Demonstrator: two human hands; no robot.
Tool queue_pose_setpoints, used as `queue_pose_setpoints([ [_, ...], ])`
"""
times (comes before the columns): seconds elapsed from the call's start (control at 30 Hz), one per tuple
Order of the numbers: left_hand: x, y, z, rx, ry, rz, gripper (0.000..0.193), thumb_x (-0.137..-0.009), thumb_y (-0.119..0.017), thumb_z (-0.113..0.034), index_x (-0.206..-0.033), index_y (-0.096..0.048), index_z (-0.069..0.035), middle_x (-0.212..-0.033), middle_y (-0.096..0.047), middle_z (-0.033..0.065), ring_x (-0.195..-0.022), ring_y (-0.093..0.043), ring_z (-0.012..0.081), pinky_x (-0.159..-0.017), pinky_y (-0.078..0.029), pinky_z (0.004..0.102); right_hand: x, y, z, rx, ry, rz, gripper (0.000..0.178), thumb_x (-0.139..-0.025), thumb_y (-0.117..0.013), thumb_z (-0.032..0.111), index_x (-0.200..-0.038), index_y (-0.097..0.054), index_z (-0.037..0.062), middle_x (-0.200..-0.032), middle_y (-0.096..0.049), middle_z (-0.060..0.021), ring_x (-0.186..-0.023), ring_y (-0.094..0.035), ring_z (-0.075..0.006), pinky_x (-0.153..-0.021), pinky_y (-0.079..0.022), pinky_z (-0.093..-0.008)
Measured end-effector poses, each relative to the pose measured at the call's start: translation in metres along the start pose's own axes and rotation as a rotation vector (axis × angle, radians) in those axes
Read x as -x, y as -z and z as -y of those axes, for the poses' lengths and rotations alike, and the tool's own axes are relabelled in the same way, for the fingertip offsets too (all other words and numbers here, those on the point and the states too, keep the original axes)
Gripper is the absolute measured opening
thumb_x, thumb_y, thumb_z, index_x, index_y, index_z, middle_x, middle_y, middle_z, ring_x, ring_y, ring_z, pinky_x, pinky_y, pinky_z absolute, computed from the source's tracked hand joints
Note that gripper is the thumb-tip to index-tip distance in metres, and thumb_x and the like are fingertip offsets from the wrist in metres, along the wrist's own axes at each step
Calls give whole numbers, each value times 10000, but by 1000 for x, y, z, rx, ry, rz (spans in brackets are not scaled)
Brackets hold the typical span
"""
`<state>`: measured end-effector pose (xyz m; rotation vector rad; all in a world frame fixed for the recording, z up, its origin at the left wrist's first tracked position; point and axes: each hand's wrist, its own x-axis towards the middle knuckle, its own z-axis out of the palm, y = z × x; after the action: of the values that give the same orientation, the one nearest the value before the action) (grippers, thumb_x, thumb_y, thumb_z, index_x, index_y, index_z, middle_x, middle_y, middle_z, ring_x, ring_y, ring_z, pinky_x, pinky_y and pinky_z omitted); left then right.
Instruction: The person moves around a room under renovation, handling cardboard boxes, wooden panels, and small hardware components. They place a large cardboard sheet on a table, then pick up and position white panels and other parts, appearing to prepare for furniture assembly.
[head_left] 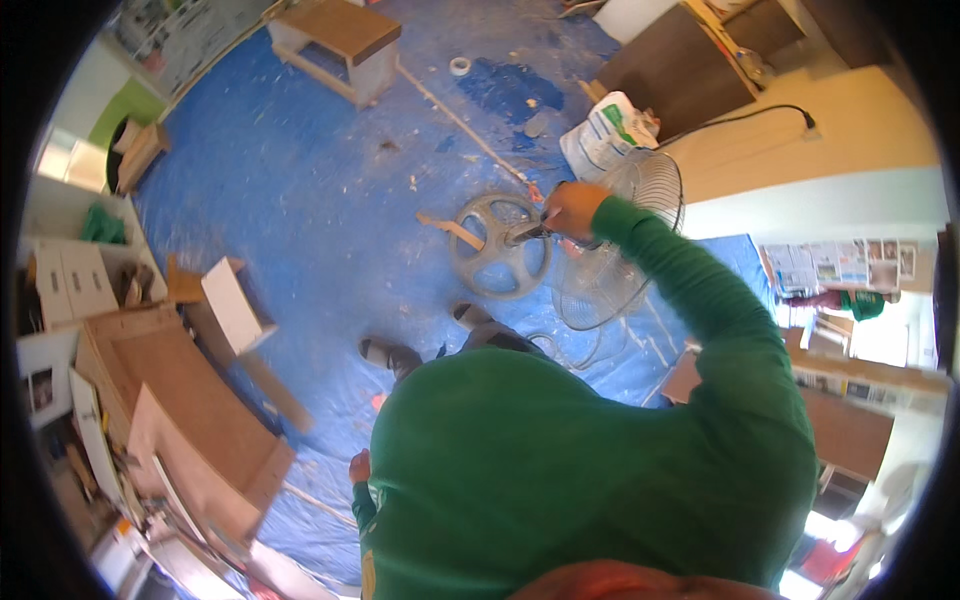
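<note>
A standing fan (pixel 526 231) is on the floor just in front of me, a little to the right. My right hand (pixel 577 208) is closed around its upper part, close to the wire cage (pixel 608 285); the exact grip is partly hidden by the hand. Below it the round grey base (pixel 490 280) with wide openings rests on the blue sheet. A thin strip of wood (pixel 462 232) lies across the base's left rim. My left hand (pixel 359 467) hangs low beside my body, touching nothing I can see, its fingers too small to read.
Blue sheeting (pixel 270 200) covers the floor. A white sack (pixel 605 135) stands beyond the fan, near a black cable (pixel 740 120). Ahead is a wooden-topped stool (pixel 345 35), with a tape roll (pixel 460 66) nearby. Wooden panels (pixel 190 400) crowd the left side.
</note>
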<state>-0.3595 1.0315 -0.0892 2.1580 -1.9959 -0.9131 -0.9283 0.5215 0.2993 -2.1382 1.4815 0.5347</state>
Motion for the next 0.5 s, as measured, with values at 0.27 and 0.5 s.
queue_pose_setpoints([
  [0.27,-128,210,34,540,113,27,201,-894,-598,-234,-872,-690,-56,-811,-646,13,-744,-585,115,-667,-471,292,24,-82,215,-787,177,268,506,-939,-488,553,-1137,-665,121,-1083,-676,-114,-1030,-621,-286,-908,-474,-402],
  [0.5,-224,264,29,782,-7,-61,292,-981,-413,-223,-1050,-665,-93,-1063,-631,16,-1030,-571,174,-904,-452,327,-85,-146,164,-375,181,100,395,-921,-514,425,-986,-690,78,-996,-671,-185,-928,-641,-310,-825,-485,-450],
])
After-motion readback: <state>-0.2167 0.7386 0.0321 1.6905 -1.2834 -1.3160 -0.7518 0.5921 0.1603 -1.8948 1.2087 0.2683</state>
